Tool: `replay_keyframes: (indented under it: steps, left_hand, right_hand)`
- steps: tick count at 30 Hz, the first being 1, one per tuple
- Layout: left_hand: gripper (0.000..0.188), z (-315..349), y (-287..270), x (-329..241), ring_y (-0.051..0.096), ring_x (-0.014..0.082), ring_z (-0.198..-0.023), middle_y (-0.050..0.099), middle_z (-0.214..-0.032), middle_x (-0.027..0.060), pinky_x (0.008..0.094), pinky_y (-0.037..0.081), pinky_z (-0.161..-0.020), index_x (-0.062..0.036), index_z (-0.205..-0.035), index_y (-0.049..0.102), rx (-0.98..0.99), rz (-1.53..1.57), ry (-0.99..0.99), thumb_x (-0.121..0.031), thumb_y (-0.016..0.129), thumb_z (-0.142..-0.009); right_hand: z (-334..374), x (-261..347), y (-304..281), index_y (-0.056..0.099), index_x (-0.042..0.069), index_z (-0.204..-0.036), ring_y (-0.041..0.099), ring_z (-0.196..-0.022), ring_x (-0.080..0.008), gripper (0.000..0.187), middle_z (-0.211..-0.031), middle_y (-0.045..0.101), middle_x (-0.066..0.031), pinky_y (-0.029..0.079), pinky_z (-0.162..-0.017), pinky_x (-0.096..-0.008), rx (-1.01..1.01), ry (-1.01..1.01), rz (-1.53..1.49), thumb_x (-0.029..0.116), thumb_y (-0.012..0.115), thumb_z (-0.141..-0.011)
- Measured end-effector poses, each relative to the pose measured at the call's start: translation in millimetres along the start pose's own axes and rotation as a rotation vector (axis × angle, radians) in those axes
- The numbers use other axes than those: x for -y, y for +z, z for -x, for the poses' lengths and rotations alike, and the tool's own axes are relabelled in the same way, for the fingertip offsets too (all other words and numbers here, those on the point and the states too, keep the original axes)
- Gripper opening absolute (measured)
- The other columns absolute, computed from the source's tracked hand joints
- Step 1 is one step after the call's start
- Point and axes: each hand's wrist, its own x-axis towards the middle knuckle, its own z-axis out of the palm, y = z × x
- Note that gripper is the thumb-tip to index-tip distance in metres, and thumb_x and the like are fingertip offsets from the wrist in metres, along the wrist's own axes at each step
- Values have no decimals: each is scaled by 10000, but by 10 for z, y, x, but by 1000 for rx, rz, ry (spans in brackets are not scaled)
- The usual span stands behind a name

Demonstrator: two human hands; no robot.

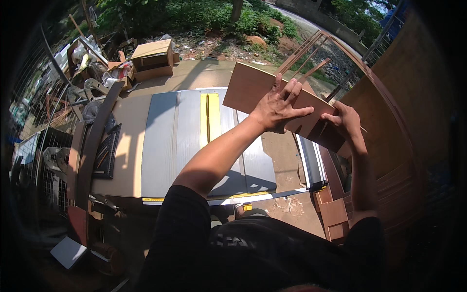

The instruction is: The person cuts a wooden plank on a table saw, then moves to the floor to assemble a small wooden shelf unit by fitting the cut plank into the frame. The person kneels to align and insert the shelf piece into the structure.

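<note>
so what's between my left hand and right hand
In the head view, a stretch of the brown board lies between the left hand and the right hand.

The person wears a black T-shirt [287, 258] with a small, pale, broken-looking marking [228, 240] across the chest. A short left sleeve [182, 209] and right sleeve [366, 238] leave both forearms bare; left hand [279, 108] and right hand [346, 121] are ungloved. Beyond the shirt, a shadowed greyish patch [215, 222] may be legwear.

The board [249, 91] is reddish-brown, the saw table [187, 138] grey, its insert [214, 114] yellow.
</note>
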Motion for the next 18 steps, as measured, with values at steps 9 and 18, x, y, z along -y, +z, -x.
replay_keyframes:
  steps: [9,18]
  left_hand:
    - [825,1485,-1497,-1496,367,361,-1318,339,-1440,180,516,377,-1057,-150,-1477,420,-399,482,-879,-259,826,-767]
    - [313,2256,-2238,-1866,673,145,-899,718,-1030,125,276,545,-815,71,-1250,617,-179,1350,-1268,-38,609,-957]
  right_hand:
    - [2934,152,399,692,46,-866,717,-731,-235,458,-781,716,-119,530,-663,-379,-70,440,-360,455,834,-714]
    - [4763,803,744,677,39,-823,683,-691,-235,464,-741,692,-116,514,-647,-373,95,630,-525,476,805,-737]
